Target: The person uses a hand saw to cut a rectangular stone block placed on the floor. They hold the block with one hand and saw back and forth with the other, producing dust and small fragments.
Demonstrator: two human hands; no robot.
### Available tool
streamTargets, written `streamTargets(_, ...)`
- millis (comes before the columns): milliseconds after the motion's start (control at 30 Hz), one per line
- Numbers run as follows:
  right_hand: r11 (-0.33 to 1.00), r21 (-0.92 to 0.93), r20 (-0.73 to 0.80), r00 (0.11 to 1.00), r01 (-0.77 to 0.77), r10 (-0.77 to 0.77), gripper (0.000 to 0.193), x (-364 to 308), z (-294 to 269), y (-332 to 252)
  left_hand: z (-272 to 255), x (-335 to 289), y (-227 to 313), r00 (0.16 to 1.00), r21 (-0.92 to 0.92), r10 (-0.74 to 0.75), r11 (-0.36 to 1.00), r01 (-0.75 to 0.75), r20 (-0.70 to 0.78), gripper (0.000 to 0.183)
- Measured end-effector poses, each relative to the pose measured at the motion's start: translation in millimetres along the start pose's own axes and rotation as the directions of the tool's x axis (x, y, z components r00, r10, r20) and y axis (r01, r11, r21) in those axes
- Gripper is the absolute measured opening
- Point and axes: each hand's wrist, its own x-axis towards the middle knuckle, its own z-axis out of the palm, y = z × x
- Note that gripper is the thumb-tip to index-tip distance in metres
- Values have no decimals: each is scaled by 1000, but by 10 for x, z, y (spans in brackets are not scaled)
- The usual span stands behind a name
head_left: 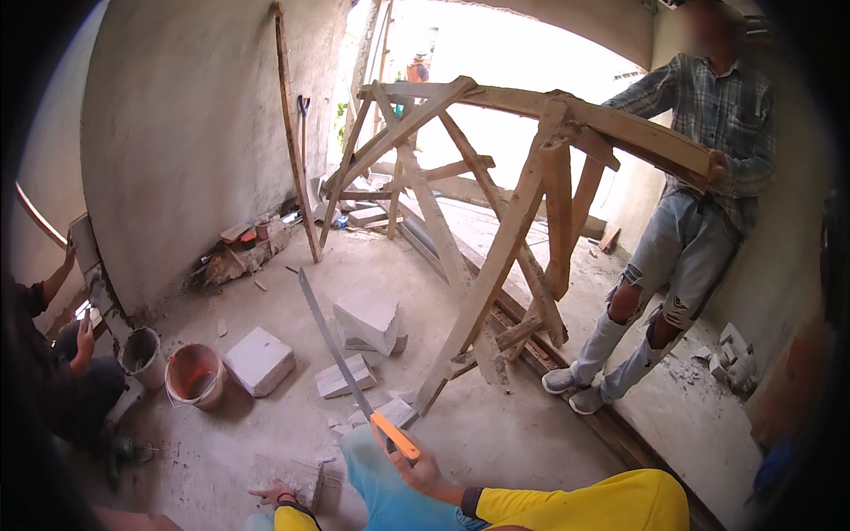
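My right hand (418, 472) is wrapped round the orange handle of a hand saw (395, 435). Its long grey blade points up and away, a little to the left, over broken pieces of light block. Low in the view, my left hand (277, 494) lies with fingers stretched out at the near side of a grey block (299, 476) on the floor. Just beyond the saw are a cut white block (368, 324) and a smaller block piece (346, 377). A whole white block (259, 361) sits further left.
A wooden trestle (505, 234) stands ahead. At right, a person (699, 150) in a checked shirt has hands on its top plank. Two buckets, one reddish inside (195, 376) and one grey (142, 354), stand left, near another person (66, 354). A pole (292, 133) leans against the wall.
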Motion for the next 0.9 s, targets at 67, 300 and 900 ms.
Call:
streamTargets(67,1000,-4,-10,1000,-14,14,53,-9,-37,29,-14,-75,22,999,5,-16,1000,15,40,110)
streamTargets(300,1000,29,-18,1000,-12,12,51,8,-7,140,-80,-112,46,999,65,-22,998,21,26,109)
streamTargets(900,955,245,-161,978,168,-131,53,108,185,658,102,-402,612,996,157,33,987,-44,78,110)
